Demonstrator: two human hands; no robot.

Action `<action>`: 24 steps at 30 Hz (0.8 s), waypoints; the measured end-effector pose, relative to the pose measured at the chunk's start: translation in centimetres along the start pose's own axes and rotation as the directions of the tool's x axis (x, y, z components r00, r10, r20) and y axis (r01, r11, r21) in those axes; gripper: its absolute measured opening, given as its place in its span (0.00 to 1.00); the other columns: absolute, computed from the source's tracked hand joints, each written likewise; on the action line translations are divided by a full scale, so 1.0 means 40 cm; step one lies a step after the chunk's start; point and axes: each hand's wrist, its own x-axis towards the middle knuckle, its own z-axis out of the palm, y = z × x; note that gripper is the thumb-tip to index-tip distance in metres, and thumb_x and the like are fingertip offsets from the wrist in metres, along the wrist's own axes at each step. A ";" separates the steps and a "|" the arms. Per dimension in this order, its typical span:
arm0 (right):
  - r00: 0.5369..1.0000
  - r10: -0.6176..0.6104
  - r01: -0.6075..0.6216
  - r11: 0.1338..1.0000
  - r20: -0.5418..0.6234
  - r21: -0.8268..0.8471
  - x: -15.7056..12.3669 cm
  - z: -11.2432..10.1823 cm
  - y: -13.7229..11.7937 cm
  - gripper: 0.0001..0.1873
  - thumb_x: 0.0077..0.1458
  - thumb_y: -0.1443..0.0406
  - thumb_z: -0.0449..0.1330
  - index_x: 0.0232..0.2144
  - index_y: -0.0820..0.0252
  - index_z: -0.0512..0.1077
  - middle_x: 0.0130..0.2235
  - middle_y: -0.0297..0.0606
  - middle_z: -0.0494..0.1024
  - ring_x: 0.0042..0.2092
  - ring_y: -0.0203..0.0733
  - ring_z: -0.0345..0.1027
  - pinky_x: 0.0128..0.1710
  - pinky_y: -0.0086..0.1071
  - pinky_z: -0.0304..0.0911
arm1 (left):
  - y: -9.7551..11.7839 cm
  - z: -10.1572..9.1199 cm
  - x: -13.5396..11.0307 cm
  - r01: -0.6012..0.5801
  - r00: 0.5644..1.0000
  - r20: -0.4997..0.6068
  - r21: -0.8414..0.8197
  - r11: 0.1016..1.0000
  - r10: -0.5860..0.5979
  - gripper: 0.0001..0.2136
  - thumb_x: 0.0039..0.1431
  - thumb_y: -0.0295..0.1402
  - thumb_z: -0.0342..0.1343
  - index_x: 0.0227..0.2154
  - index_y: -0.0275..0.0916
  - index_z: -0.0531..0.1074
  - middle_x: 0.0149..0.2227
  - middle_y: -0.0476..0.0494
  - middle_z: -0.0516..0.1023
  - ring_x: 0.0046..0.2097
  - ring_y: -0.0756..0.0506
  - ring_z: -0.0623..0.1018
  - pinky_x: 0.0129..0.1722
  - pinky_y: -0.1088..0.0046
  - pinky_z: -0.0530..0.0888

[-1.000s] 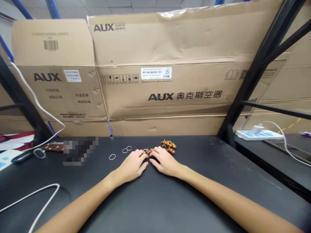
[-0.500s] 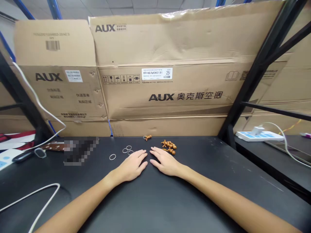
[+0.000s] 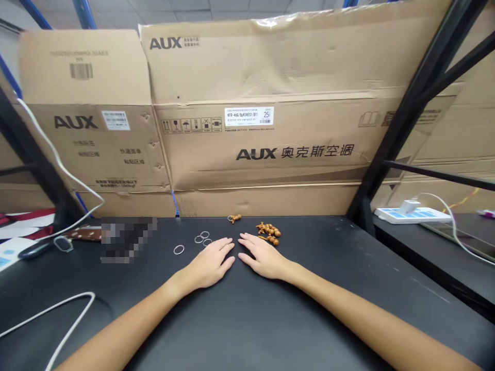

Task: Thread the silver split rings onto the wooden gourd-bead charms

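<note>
Metal rings (image 3: 201, 239) lie on a black tabletop (image 3: 247, 314) before AUX cartons (image 3: 255, 144)

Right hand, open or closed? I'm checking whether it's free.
Open: the right hand lies palm down on the table, its fingers extended and holding nothing.

left hand (image 3: 209, 261) flat by rings (image 3: 203, 238) | right hand (image 3: 263, 260) flat by gourd charms (image 3: 268, 233)

Past the left hand (image 3: 209, 261), a pixelated patch (image 3: 129, 240), its contents unreadable. Just beyond the right hand (image 3: 263, 260), a cluster of small brown carved pieces (image 3: 268, 233), too small for exact shapes.
</note>
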 end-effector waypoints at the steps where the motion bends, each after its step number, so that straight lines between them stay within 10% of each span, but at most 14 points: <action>1: 1.000 0.002 -0.002 1.000 0.002 -0.001 0.000 -0.001 0.000 0.26 0.61 0.56 0.50 0.56 0.66 0.64 0.60 0.50 0.61 0.62 0.50 0.53 0.61 0.45 0.52 | 0.000 0.000 0.000 0.001 1.000 0.005 0.002 1.000 -0.001 0.20 0.66 0.40 0.42 0.56 0.37 0.63 0.60 0.37 0.63 0.61 0.41 0.62 0.60 0.60 0.61; 24: 0.993 0.045 -0.060 0.987 -0.105 -0.152 -0.010 0.006 -0.032 0.21 0.61 0.58 0.51 0.50 0.65 0.69 0.54 0.54 0.68 0.57 0.55 0.59 0.56 0.51 0.55 | -0.006 0.005 0.001 -0.015 1.000 -0.004 -0.006 1.000 0.015 0.20 0.66 0.40 0.42 0.57 0.38 0.63 0.60 0.38 0.64 0.61 0.41 0.62 0.60 0.59 0.61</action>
